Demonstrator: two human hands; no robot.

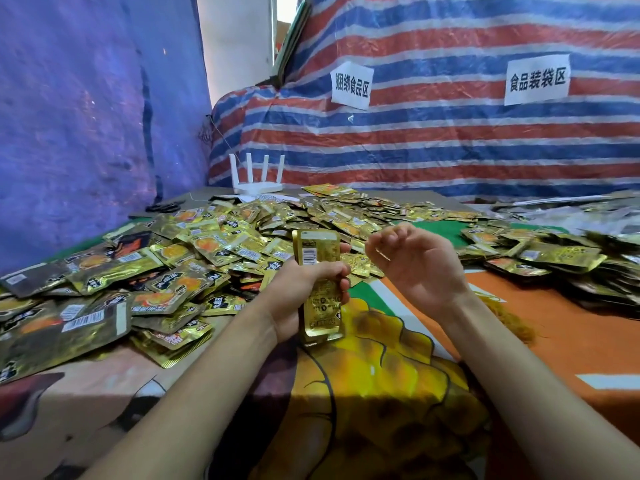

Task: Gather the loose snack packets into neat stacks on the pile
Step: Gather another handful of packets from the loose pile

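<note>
My left hand (pixel 304 289) grips an upright stack of gold snack packets (pixel 320 306) around its middle, holding it just above the table's printed cloth. My right hand (pixel 415 261) hovers just to the right of the stack with its fingers loosely curled and nothing visibly in it. A broad pile of loose gold packets (pixel 194 251) covers the table to the left and behind my hands. More packets (pixel 547 258) lie spread at the right.
A white router (pixel 258 183) with upright antennas stands at the back of the table, black scissors (pixel 164 206) to its left. A striped tarp (pixel 433 140) with two paper signs hangs behind. Orange and yellow printed cloth (pixel 398 375) lies bare in front.
</note>
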